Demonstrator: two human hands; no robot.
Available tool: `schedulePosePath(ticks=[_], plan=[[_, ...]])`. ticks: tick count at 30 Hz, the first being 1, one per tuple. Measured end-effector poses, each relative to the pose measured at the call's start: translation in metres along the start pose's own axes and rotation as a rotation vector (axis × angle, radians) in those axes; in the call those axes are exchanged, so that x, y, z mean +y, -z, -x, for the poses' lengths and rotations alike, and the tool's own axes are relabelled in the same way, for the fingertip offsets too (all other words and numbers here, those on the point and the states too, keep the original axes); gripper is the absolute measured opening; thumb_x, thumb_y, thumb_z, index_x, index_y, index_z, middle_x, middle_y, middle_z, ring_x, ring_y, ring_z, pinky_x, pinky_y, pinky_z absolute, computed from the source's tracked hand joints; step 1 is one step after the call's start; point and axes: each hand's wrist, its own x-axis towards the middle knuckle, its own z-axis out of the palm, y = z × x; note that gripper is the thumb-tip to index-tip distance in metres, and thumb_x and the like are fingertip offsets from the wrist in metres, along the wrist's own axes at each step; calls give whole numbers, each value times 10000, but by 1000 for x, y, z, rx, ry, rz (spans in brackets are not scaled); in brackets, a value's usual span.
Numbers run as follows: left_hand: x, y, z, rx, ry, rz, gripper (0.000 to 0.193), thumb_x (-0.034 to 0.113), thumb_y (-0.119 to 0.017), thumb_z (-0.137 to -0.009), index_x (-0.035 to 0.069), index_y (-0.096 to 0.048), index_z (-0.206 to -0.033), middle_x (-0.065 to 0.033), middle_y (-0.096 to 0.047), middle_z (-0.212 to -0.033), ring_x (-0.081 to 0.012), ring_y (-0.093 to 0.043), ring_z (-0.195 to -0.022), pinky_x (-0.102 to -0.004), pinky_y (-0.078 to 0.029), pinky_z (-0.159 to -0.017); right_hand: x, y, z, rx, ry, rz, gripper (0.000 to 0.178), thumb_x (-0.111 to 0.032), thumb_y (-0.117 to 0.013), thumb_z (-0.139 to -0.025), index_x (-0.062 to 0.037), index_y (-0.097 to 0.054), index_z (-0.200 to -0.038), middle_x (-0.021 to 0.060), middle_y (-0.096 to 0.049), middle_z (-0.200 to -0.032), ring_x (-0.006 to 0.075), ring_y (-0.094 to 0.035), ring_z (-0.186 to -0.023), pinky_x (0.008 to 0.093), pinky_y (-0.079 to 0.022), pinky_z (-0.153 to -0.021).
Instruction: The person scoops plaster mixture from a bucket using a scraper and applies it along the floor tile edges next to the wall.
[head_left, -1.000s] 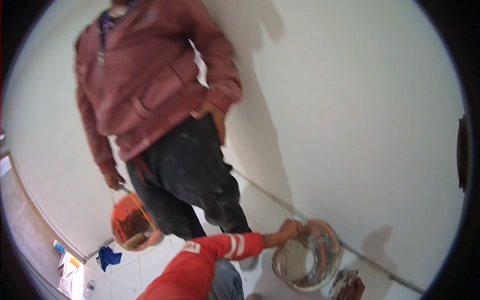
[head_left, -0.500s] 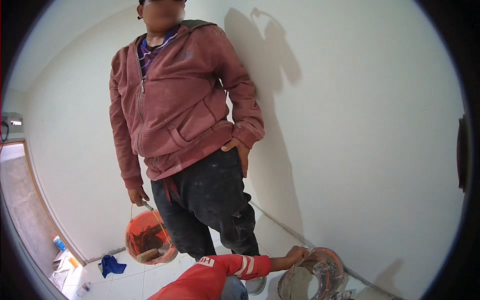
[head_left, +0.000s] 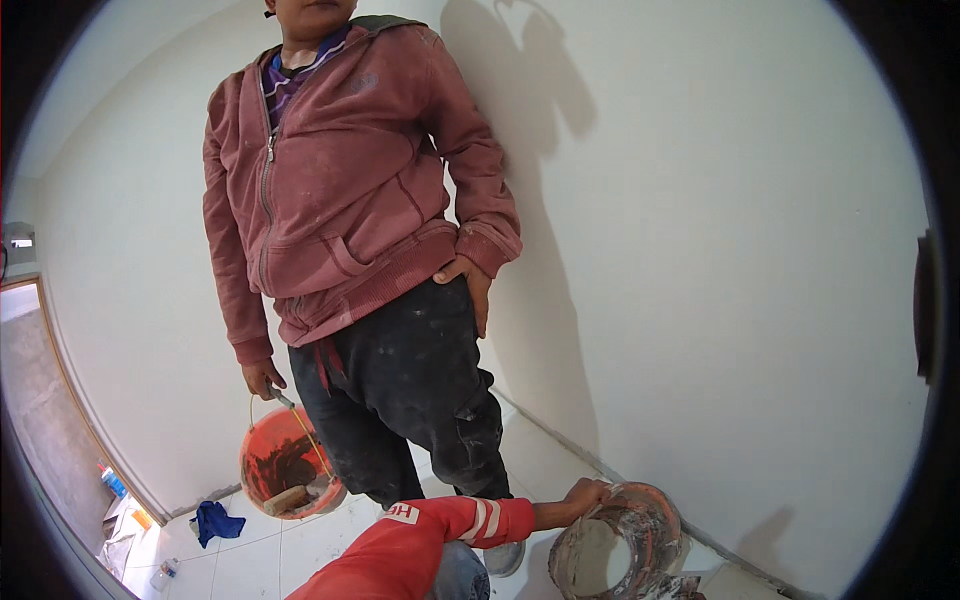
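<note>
Single head-worn fisheye, facing wall corner

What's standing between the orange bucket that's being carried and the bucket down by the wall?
In the head view, the standing person's dark-trousered legs lie between the hanging orange bucket and the plaster-smeared bucket, whose rim a red-sleeved hand grips.

Right hand [head_left: 583, 497] on plaster-smeared bucket [head_left: 618, 545] rim, beside standing person [head_left: 370, 250] with orange bucket [head_left: 287, 475].
</note>
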Motion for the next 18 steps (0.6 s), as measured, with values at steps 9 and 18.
schedulePosePath(ticks=[9, 18], plan=[[7, -3, 2, -60, -38, -125, 397, 181, -597, -820, -20, -769, -1115, -105, -694, -834, -215, -619, -810, -369, -500, -795, -4, 0, 6, -9, -40, -10, 131, -101, -645, -998, -39, -725, -1081, 1, -619, -767, 104, -479, -592, 289, -368, -537], [-1, 4, 2, -62, -168, -318, 383, 139, -640, -781, -43, -763, -1094, -118, -707, -876, -235, -658, -857, -372, -515, -795, 45, 26, -24, 14, 96, 29, 124, -128, -629, -1032, -43, -710, -1072, 1, -591, -718, 104, -467, -565, 293, -365, -511]])
